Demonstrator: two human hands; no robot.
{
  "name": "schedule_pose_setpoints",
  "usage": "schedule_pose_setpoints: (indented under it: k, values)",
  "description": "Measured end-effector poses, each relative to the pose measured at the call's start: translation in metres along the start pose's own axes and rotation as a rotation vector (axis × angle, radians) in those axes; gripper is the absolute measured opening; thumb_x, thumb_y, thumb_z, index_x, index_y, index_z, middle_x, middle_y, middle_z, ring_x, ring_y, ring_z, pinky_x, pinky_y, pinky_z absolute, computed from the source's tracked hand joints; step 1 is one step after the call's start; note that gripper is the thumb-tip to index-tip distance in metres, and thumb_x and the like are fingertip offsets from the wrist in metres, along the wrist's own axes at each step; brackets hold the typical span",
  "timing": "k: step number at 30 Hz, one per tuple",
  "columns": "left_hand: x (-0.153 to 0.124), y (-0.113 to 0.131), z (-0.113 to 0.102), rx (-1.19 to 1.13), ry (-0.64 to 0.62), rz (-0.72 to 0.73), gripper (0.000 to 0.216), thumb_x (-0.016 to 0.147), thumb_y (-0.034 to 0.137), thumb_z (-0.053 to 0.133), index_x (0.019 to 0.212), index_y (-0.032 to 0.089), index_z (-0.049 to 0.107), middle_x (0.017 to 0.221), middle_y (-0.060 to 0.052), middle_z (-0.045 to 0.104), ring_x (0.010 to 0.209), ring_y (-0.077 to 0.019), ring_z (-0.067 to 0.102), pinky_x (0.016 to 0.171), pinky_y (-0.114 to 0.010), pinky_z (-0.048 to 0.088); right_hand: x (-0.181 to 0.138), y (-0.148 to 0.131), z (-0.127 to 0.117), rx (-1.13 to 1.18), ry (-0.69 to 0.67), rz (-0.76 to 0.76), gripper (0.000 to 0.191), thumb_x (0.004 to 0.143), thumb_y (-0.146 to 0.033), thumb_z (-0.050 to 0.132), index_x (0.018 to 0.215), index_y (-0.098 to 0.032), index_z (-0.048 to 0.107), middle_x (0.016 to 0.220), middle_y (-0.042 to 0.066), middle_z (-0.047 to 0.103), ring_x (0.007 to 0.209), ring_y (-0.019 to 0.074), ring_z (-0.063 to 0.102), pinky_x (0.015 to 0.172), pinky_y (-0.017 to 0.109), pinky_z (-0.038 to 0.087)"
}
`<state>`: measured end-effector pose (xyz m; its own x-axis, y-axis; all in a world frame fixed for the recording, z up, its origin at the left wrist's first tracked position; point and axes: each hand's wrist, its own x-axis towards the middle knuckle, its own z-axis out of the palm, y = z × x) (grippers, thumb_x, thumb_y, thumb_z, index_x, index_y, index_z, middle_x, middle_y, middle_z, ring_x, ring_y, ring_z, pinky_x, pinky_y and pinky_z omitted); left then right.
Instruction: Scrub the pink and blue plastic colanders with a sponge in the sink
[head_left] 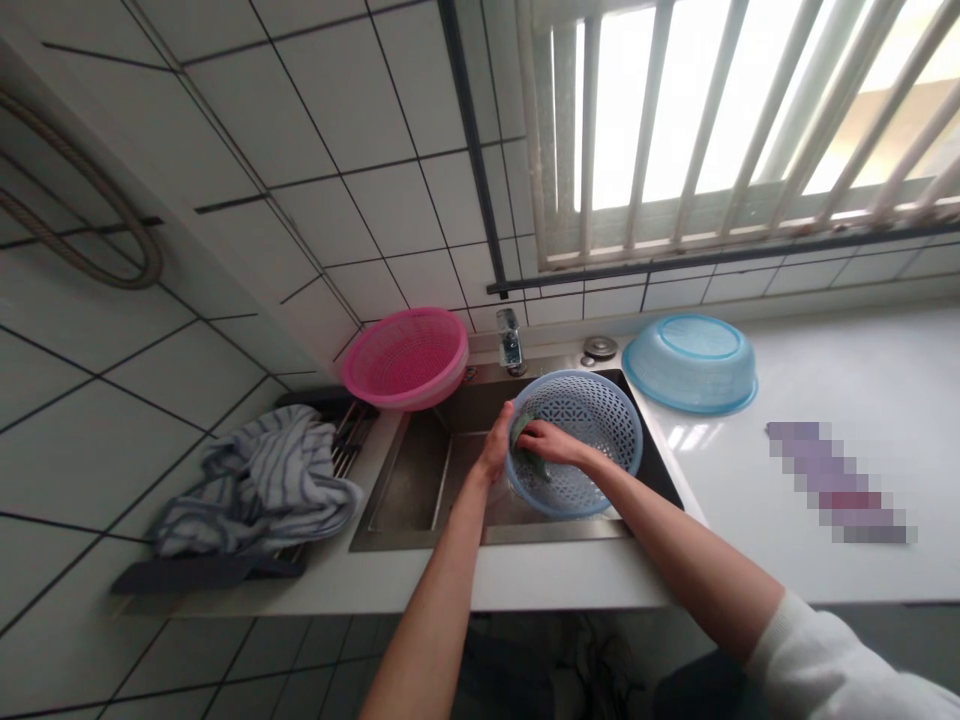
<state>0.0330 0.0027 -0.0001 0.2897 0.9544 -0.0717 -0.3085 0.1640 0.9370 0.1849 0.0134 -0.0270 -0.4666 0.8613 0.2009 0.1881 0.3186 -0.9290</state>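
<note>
A light blue plastic colander (pixel 611 425) is held tilted over the sink, its perforated inside facing up toward me. My left hand (pixel 496 445) is closed on its left rim. Inside the colander, my right hand (pixel 553 443) presses a soft green scouring cloth (pixel 534 464) against the left wall. The fingertips of that hand are partly hidden by the cloth. Below and around the colander lies the stainless steel sink (pixel 420 490), with the faucet (pixel 509 340) just behind.
A pink colander (pixel 405 355) leans at the sink's back left corner. Right of the sink, an upturned blue basin (pixel 694 365) rests on the white counter (pixel 750 530). A striped towel (pixel 262 480) lies on a rack at left. A drain strainer (pixel 600 347) sits behind the sink.
</note>
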Motion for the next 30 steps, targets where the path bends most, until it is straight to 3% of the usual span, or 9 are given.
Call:
schedule_pose_setpoints:
  k: [2, 5, 7, 13, 17, 19, 25, 27, 30]
  values:
    - [0.0, -0.001, -0.001, 0.032, 0.015, 0.025, 0.067, 0.085, 0.073, 0.066, 0.123, 0.018, 0.076, 0.126, -0.008, 0.077, 0.137, -0.0332, 0.058, 0.123, -0.045, 0.034, -0.001, 0.001, 0.001, -0.039, -0.014, -0.001, 0.014, 0.089, -0.022, 0.061, 0.085, -0.018, 0.073, 0.091, 0.005, 0.076, 0.078, 0.0195, 0.063, 0.078, 0.029, 0.049]
    - [0.002, -0.004, -0.003, 0.023, 0.012, 0.041, 0.063, 0.085, 0.069, 0.069, 0.125, 0.02, 0.075, 0.13, -0.007, 0.075, 0.141, -0.0319, 0.055, 0.124, -0.044, 0.033, 0.001, -0.002, -0.007, -0.136, 0.294, 0.019, 0.019, 0.093, -0.024, 0.056, 0.09, -0.017, 0.073, 0.098, 0.01, 0.076, 0.086, 0.0224, 0.064, 0.083, 0.032, 0.048]
    - [0.003, -0.005, -0.004, -0.005, -0.004, 0.018, 0.062, 0.086, 0.068, 0.069, 0.127, 0.022, 0.074, 0.129, -0.006, 0.076, 0.143, -0.0316, 0.053, 0.124, -0.044, 0.033, 0.003, -0.004, -0.011, -0.155, 0.407, 0.024, 0.022, 0.096, -0.025, 0.053, 0.095, -0.016, 0.074, 0.103, 0.012, 0.076, 0.09, 0.024, 0.065, 0.086, 0.034, 0.048]
    - [0.002, -0.004, -0.007, 0.032, 0.012, 0.016, 0.067, 0.085, 0.072, 0.067, 0.125, 0.019, 0.075, 0.126, -0.007, 0.077, 0.138, -0.0312, 0.057, 0.125, -0.044, 0.032, 0.0, -0.005, 0.001, -0.073, 0.073, -0.038, 0.014, 0.09, -0.022, 0.061, 0.088, -0.018, 0.074, 0.093, 0.007, 0.076, 0.082, 0.0216, 0.064, 0.08, 0.031, 0.049]
    - [0.003, -0.005, -0.006, 0.011, 0.0, -0.003, 0.065, 0.084, 0.069, 0.07, 0.128, 0.021, 0.074, 0.127, -0.007, 0.076, 0.139, -0.0315, 0.056, 0.124, -0.044, 0.033, 0.002, -0.006, -0.006, -0.12, 0.393, 0.057, 0.019, 0.094, -0.025, 0.057, 0.09, -0.018, 0.073, 0.097, 0.011, 0.076, 0.086, 0.0238, 0.064, 0.082, 0.032, 0.048]
    - [0.003, -0.005, -0.005, -0.018, -0.017, -0.016, 0.065, 0.085, 0.07, 0.069, 0.127, 0.021, 0.074, 0.128, -0.007, 0.076, 0.14, -0.0318, 0.055, 0.124, -0.044, 0.033, 0.002, -0.007, -0.008, -0.107, 0.435, 0.049, 0.02, 0.095, -0.027, 0.055, 0.092, -0.017, 0.073, 0.099, 0.011, 0.076, 0.088, 0.0238, 0.064, 0.083, 0.032, 0.048]
    - [0.0, -0.001, -0.007, 0.023, 0.074, 0.032, 0.061, 0.086, 0.068, 0.067, 0.125, 0.022, 0.075, 0.13, -0.006, 0.075, 0.141, -0.0315, 0.055, 0.125, -0.044, 0.031, -0.003, -0.004, 0.014, -0.062, -0.021, -0.045, 0.016, 0.089, -0.023, 0.059, 0.081, -0.017, 0.071, 0.086, 0.005, 0.074, 0.073, 0.0185, 0.061, 0.075, 0.029, 0.048]
    - [0.0, -0.002, -0.008, 0.02, 0.074, 0.028, 0.06, 0.086, 0.066, 0.068, 0.124, 0.02, 0.075, 0.128, -0.006, 0.076, 0.139, -0.0312, 0.057, 0.124, -0.043, 0.032, -0.002, -0.005, 0.013, -0.079, 0.036, -0.03, 0.017, 0.09, -0.023, 0.058, 0.082, -0.017, 0.071, 0.086, 0.006, 0.074, 0.074, 0.0189, 0.061, 0.076, 0.03, 0.047]
    - [0.001, -0.003, -0.005, -0.019, 0.034, 0.01, 0.061, 0.084, 0.066, 0.071, 0.123, 0.019, 0.075, 0.125, -0.007, 0.077, 0.137, -0.0313, 0.058, 0.123, -0.043, 0.034, 0.002, -0.008, -0.003, -0.053, 0.337, 0.009, 0.021, 0.093, -0.028, 0.054, 0.091, -0.017, 0.072, 0.097, 0.009, 0.076, 0.086, 0.0219, 0.063, 0.082, 0.032, 0.048]
